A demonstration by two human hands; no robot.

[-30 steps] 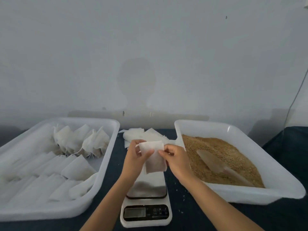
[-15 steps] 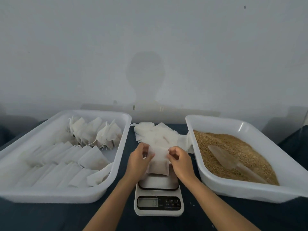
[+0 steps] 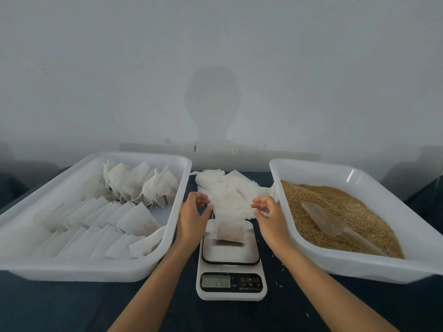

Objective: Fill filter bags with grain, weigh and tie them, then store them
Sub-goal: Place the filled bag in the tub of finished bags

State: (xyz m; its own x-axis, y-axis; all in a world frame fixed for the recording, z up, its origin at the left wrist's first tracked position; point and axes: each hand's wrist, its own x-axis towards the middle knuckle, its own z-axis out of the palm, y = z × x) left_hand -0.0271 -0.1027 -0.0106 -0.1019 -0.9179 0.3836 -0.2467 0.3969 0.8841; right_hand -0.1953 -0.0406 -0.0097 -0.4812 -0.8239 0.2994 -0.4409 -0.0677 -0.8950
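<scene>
A white filter bag (image 3: 230,232) with grain in its lower part stands on the steel plate of a small white kitchen scale (image 3: 231,282), whose display is lit. My left hand (image 3: 193,219) hovers just left of the bag and my right hand (image 3: 269,218) just right of it. Both have loosely curled fingers and hold nothing that I can see. Behind the bag lies a pile of empty filter bags (image 3: 225,185). Brown grain (image 3: 335,212) fills the right tray, with a clear plastic scoop (image 3: 335,224) lying on it.
A white tray (image 3: 359,267) on the right holds the grain. On the left, another white tray (image 3: 72,269) holds rows of filled bags, with tied ones at its back. A dark cloth covers the table and a few grains lie near the scale. A grey wall stands behind.
Both hands held the bag's top above the scale; now the bag stands on the plate and the hands have let go and moved apart to its sides.
</scene>
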